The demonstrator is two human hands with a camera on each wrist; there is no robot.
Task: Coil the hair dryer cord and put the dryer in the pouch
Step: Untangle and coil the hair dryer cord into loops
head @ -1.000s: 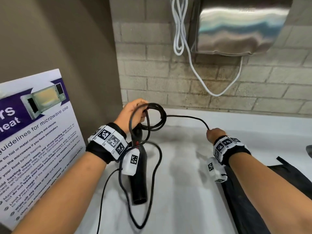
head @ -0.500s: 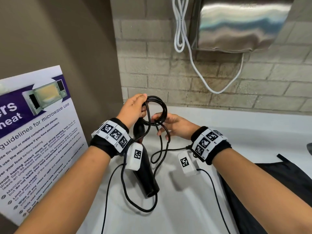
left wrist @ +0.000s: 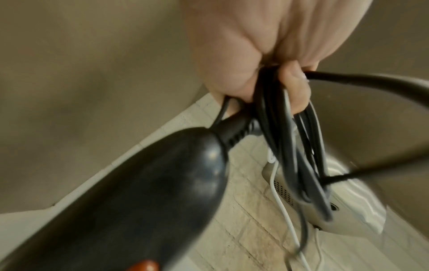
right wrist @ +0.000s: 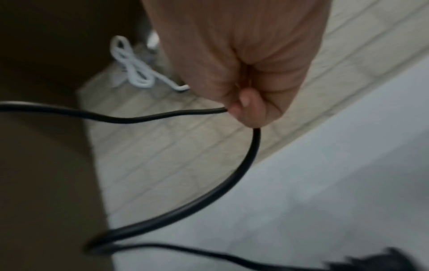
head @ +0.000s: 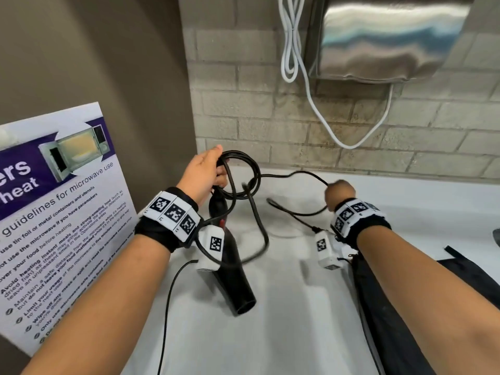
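Black cord (head: 243, 180) loops hang from my left hand (head: 205, 171), raised at the far left of the white table (head: 284, 307) with the forearm slanting up from the near left. My fingers are curled round the gathered loops, and the hair dryer (head: 232, 272) dangles under that hand with its open nozzle towards me. My right hand (head: 339, 192) is fisted off to the right, knuckles up, gripping a free stretch of the cord that arcs across from the coil. The dark pouch (head: 405, 307) lies on the table under my right forearm, at the near right.

From the left wrist, my left hand (left wrist: 267, 60) clamps several strands (left wrist: 274, 102) between thumb and fingers, just above the dryer's ribbed cord collar; the dryer body (left wrist: 139, 192) fills the lower left.

From the right wrist, my right hand (right wrist: 250, 69) is closed on the cord (right wrist: 232, 183), which bends in a wide curve below the fist.
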